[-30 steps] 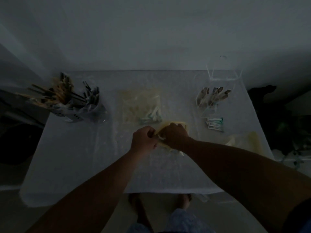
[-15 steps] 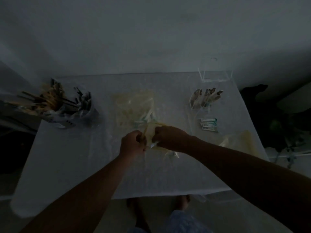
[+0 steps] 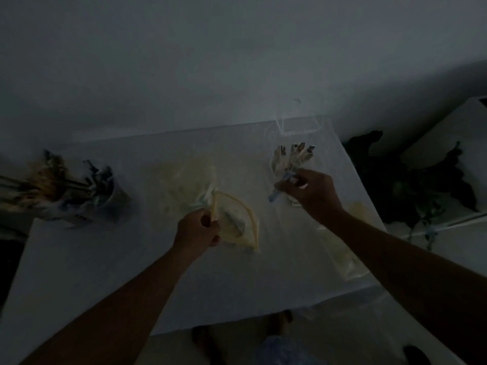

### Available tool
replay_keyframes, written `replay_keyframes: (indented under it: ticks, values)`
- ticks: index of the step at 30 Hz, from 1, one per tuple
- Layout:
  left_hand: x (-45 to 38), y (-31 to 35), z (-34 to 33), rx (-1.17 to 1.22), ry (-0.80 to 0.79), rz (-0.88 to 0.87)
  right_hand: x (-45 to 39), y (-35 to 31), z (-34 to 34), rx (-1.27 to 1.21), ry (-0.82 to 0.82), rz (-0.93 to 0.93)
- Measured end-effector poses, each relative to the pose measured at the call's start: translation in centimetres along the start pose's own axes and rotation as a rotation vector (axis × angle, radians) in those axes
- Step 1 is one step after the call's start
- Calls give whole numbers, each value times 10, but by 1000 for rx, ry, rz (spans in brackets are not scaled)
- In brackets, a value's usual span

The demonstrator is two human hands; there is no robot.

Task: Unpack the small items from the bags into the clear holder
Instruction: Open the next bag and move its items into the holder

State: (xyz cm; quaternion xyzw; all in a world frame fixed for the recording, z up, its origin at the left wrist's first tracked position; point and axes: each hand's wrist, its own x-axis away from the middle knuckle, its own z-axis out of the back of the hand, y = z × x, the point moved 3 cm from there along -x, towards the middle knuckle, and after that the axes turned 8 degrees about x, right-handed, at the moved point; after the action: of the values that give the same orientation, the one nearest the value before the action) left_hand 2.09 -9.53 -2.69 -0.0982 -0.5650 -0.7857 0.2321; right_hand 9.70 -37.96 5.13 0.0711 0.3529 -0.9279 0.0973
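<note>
My left hand [image 3: 197,229] pinches the yellow-edged mouth of a small clear bag [image 3: 238,222], which gapes open on the white table [image 3: 105,259]. Some small items still lie inside it. My right hand [image 3: 312,192] grips a few small pale blue-tipped items [image 3: 276,192] and holds them at the front of the clear holder [image 3: 290,159], at the table's back right. The holder's compartment behind holds several dark-tipped packets [image 3: 295,151]. A second clear bag [image 3: 187,180] with small items lies flat behind the open one.
A cup [image 3: 87,201] bristling with sticks and pens stands at the table's left edge. An empty-looking yellowish bag [image 3: 340,248] lies under my right forearm near the right edge. A dark plant [image 3: 411,185] is beyond the table on the right. The scene is dim.
My right hand left the bag's mouth and moved back and right to the clear holder, carrying small items. My left hand kept its pinch on the bag, which now gapes wider.
</note>
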Motion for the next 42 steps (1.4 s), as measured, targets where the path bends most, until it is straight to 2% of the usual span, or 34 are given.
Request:
replay_keyframes:
  ticks: [4, 6, 14, 17, 19, 22, 24, 26, 28, 30, 33, 36, 42]
  values:
    - [0, 7, -4, -8, -24, -6, -25, 30, 27, 39, 183, -242]
    - [0, 8, -5, -5, -23, -7, -41, 36, 33, 84, 227, -290]
    - [5, 11, -8, 10, -16, -7, -68, 30, 9, 372, 31, -276]
    - [3, 10, -7, 26, -10, 3, -63, 32, 2, 437, -17, -253]
    - [2, 9, -5, 38, -9, 8, -58, 25, 3, 419, 41, -189]
    - [2, 10, -3, 34, -4, 2, -44, -11, -1, 238, 91, 133]
    - [2, 11, -4, 39, -5, 5, -26, -41, -20, 136, -91, 379]
    - [2, 12, -6, 32, -12, 11, -8, -58, -54, 135, -381, 499]
    - [2, 14, -8, 21, -14, 8, 4, -61, -89, 215, -617, 483]
    - [2, 16, -10, 27, -8, 8, 7, -58, -111, 388, -759, 390]
    - [5, 18, -11, -20, 2, -24, 5, -48, -122, 650, -808, 253]
    - [6, 20, -10, -41, -10, -51, 5, -45, -123, 822, -798, 227]
    - [3, 26, -10, -57, -88, -15, -8, -34, -117, 930, -927, 199]
